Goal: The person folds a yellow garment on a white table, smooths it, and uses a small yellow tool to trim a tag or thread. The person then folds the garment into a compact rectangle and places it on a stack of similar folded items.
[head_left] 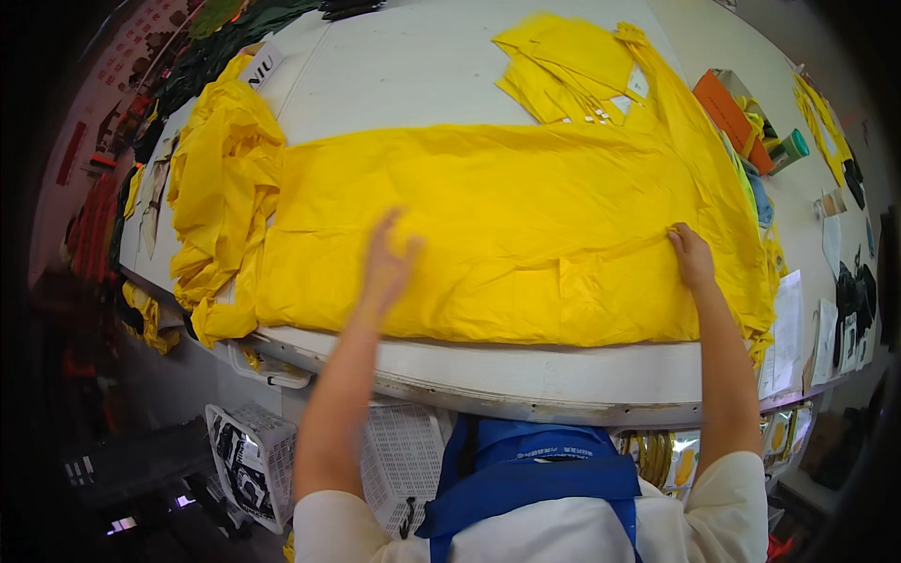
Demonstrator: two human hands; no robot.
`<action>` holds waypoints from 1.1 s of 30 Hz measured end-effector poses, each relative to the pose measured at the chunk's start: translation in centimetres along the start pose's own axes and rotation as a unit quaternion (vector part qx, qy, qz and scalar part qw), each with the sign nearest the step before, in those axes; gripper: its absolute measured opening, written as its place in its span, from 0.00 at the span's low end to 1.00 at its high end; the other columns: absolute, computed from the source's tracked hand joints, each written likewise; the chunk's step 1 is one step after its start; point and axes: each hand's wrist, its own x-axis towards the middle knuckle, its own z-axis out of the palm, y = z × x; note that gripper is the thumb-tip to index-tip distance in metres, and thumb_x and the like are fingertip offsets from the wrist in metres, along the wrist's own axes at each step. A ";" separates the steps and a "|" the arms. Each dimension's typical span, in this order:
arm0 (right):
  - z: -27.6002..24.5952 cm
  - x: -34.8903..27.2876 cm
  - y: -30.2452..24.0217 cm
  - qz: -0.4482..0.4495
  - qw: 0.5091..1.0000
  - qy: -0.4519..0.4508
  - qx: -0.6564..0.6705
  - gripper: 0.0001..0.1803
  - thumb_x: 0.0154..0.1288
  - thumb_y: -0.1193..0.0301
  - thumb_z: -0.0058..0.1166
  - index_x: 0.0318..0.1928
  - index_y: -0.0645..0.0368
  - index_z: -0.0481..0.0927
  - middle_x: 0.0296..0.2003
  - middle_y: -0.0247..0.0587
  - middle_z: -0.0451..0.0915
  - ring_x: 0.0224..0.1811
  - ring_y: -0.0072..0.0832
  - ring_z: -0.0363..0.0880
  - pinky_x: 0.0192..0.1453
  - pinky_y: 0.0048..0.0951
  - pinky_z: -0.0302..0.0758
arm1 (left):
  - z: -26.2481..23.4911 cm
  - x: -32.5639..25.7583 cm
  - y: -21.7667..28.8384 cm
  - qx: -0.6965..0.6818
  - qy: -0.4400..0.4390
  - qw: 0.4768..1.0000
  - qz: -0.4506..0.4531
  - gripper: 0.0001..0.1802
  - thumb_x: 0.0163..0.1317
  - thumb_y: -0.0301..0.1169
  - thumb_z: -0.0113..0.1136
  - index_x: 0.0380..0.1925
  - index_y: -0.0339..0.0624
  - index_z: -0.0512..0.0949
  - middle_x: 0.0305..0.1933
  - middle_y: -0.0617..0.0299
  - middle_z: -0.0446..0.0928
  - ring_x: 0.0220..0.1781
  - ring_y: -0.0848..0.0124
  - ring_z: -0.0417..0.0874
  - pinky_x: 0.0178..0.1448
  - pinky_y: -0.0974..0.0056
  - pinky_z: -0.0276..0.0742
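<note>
Head view: smooth, faintly glossy yellow fabric (488, 188), lightly creased and roughly rectangular, lies along the near edge of the white table (404, 56). A crumpled yellow heap (225, 159) adjoins it at the table's left edge; flat, layered yellow pieces (563, 70) lie toward the far edge. The blurred left hand (389, 263), fingers spread and empty, is over the fabric, contact unclear. The right hand (692, 251) bends its fingers together at a crease; whether they pinch it, I cannot tell. Both forearms reach forward.

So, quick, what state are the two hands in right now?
Left hand: open, blurred, over the yellow fabric.
Right hand: partly curled at the yellow fabric; whether it grips cannot be told.
</note>
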 end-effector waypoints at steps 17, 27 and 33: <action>-9.2 -16.3 14.6 -0.005 0.981 0.026 -0.191 0.18 0.48 0.78 0.52 0.44 0.59 0.77 0.46 0.46 0.78 0.54 0.42 0.71 0.65 0.44 0.61 | 13.2 -4.1 7.3 0.310 -0.241 0.910 0.132 0.33 0.60 0.55 0.52 0.66 0.65 0.64 0.75 0.57 0.50 0.76 0.49 0.44 0.72 0.34 0.30; -18.1 -14.3 12.5 0.257 0.866 -0.405 -0.141 0.16 0.54 0.71 0.53 0.43 0.60 0.81 0.41 0.50 0.81 0.51 0.44 0.76 0.63 0.43 0.66 | 11.3 -8.6 11.4 0.266 -0.357 0.890 0.097 0.34 0.59 0.53 0.55 0.66 0.63 0.64 0.75 0.52 0.49 0.75 0.45 0.45 0.71 0.34 0.37; -9.4 -5.7 9.8 -0.073 0.987 -0.028 -0.143 0.26 0.63 0.58 0.53 0.58 0.57 0.72 0.57 0.50 0.73 0.60 0.46 0.70 0.64 0.39 0.66 | 15.5 -3.2 14.0 0.300 -0.281 0.897 0.160 0.34 0.59 0.50 0.56 0.66 0.60 0.63 0.74 0.51 0.48 0.74 0.46 0.45 0.71 0.34 0.38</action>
